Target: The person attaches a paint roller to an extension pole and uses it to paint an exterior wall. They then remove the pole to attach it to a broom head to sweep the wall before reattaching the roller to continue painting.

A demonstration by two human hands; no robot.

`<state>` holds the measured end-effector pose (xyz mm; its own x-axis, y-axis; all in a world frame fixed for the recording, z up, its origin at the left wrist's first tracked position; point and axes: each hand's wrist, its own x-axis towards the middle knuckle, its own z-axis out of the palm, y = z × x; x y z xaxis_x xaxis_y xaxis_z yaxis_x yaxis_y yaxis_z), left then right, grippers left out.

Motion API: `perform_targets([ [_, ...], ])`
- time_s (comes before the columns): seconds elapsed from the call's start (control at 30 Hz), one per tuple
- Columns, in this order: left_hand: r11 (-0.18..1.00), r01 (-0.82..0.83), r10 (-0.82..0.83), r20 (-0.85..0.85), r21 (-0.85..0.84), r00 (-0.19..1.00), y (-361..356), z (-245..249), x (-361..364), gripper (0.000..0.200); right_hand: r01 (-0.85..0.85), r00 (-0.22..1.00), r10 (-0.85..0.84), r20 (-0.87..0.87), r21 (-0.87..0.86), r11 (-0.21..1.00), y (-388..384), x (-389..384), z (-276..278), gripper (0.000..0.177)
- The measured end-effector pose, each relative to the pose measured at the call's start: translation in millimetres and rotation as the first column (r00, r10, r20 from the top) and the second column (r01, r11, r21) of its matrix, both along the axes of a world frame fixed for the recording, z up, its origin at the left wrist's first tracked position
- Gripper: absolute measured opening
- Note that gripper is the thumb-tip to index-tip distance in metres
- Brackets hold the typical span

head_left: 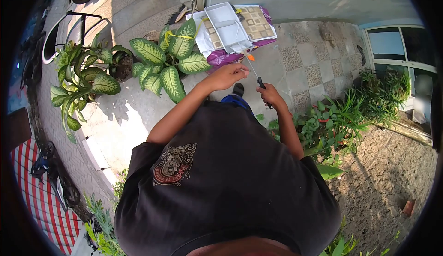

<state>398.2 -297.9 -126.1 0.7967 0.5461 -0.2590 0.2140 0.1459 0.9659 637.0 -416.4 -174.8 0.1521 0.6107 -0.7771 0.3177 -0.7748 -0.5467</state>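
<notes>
My right hand (271,95) is closed around the black handle of a tool (261,82) with a long, thin, light-coloured shaft. The shaft slants up and left, past a small bright orange piece (251,57), towards the white tray. My left hand (232,76) is to the left of the shaft, its fingers curled together; what they hold, if anything, I cannot tell. Beyond both hands lies a white divided tray (227,33), on top of patterned brown-and-cream panels (257,21) and crumpled purple wrapping (223,58).
A large variegated potted plant (171,57) grows close by my left forearm, with another leafy plant (87,78) further left. Checkered paving (313,76) runs along the wall to the right. Green plants (330,117) and bare soil (383,173) border my right arm.
</notes>
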Motion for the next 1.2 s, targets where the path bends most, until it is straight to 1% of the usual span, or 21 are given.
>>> perform_targets([
  [0.03, 1.000, 0.012, -0.012, -0.003, 0.008, 1.000, 0, 1, 0, 0.036, -0.022, 0.999, 0.022, 0.041, -0.001, 1.000, -1, 0, 2, 0.028],
  [0.2, 1.000, 0.025, -0.024, -0.037, 0.006, 0.999, 5, 6, -7, 0.036, -0.018, 0.999, 0.020, 0.030, -0.049, 0.999, -20, 5, 11, 0.029],
  [0.33, 1.000, 0.012, -0.012, -0.006, -0.013, 1.000, 10, -2, -12, 0.037, -0.009, 1.000, 0.011, 0.019, -0.097, 0.995, -32, 7, 21, 0.031],
  [0.43, 1.000, 0.007, -0.007, -0.002, -0.021, 1.000, 11, -2, -13, 0.037, -0.010, 1.000, 0.010, 0.002, -0.065, 0.998, -33, 2, 25, 0.032],
  [0.67, 0.999, 0.042, -0.042, -0.013, -0.007, 0.999, 13, 1, -12, 0.037, 0.001, 1.000, 0.001, 0.028, -0.041, 0.999, 3, -13, 15, 0.030],
  [0.73, 0.999, 0.041, -0.041, -0.009, -0.007, 0.999, 14, 1, -14, 0.037, -0.015, 0.997, 0.017, 0.076, -0.028, 1.000, 9, -15, 15, 0.030],
  [0.83, 0.999, 0.032, -0.032, 0.004, -0.004, 0.999, 16, -5, -17, 0.037, -0.013, 0.998, 0.013, 0.060, -0.002, 1.000, 8, -13, 17, 0.029],
  [0.97, 1.000, 0.013, -0.012, 0.020, -0.019, 1.000, 20, -14, -20, 0.037, 0.015, 0.999, -0.015, 0.029, -0.010, 1.000, -8, -6, 20, 0.030],
  [1.07, 1.000, 0.031, -0.031, -0.006, -0.003, 0.999, 22, -9, -20, 0.037, 0.042, 0.999, -0.042, -0.005, -0.041, 0.998, -20, -3, 23, 0.030],
  [1.13, 0.999, 0.038, -0.038, -0.007, 0.004, 0.999, 22, -7, -21, 0.037, 0.044, 0.999, -0.045, -0.010, -0.088, 0.995, -23, -4, 30, 0.027],
  [1.2, 0.999, 0.048, -0.048, -0.008, 0.009, 0.999, 22, -7, -20, 0.037, 0.047, 0.999, -0.048, -0.008, -0.085, 0.995, -20, -5, 28, 0.028],
])
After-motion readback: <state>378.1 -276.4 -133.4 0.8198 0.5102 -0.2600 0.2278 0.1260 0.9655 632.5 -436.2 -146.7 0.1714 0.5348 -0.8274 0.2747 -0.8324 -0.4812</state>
